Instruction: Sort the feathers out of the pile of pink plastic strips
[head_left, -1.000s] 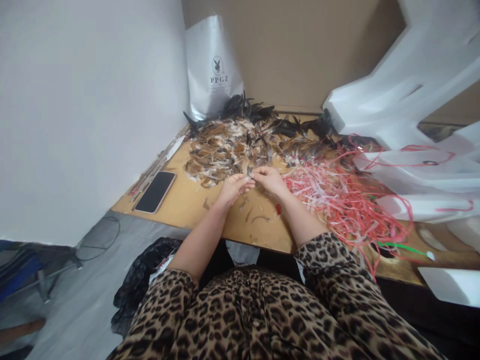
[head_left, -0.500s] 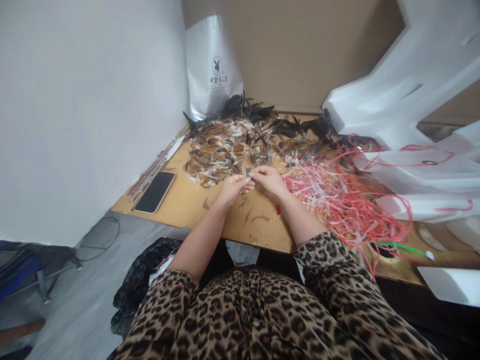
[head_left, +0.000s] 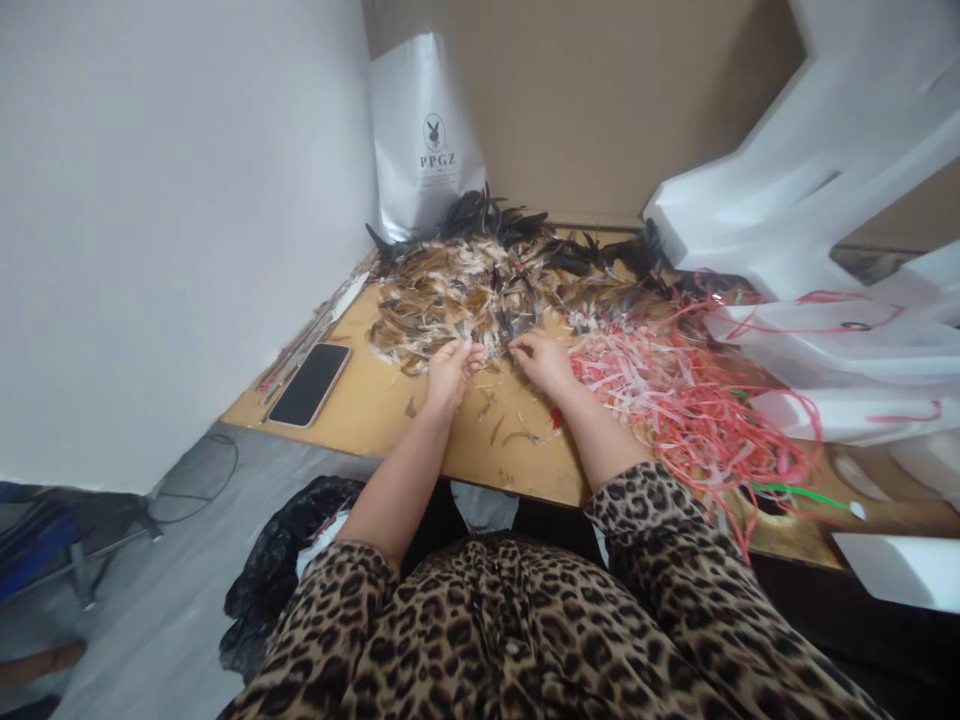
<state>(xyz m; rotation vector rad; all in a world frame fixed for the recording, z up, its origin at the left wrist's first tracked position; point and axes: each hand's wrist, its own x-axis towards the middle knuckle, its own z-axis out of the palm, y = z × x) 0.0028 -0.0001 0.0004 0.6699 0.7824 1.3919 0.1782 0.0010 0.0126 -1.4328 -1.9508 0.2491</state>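
On the yellowish table, my left hand is at the near edge of a pile of brown, white and black feathers. Its fingertips are drawn together, but what they hold is too small to make out. A short gap separates it from my right hand, whose thumb and fingers pinch beside the same pile. Whatever lies in that pinch blends into the feathers behind. Small loose feather scraps are scattered on the table below my hands.
A heap of pink and red ribbon strips lies to the right, near white foam-like sheets. A phone rests at the left. Behind the feathers stands a silver bag. A black plastic bag sits below the table.
My hands were together, fingertips meeting over a small bit of feather. Now they are apart: the left has moved left and slightly up, the right slightly right.
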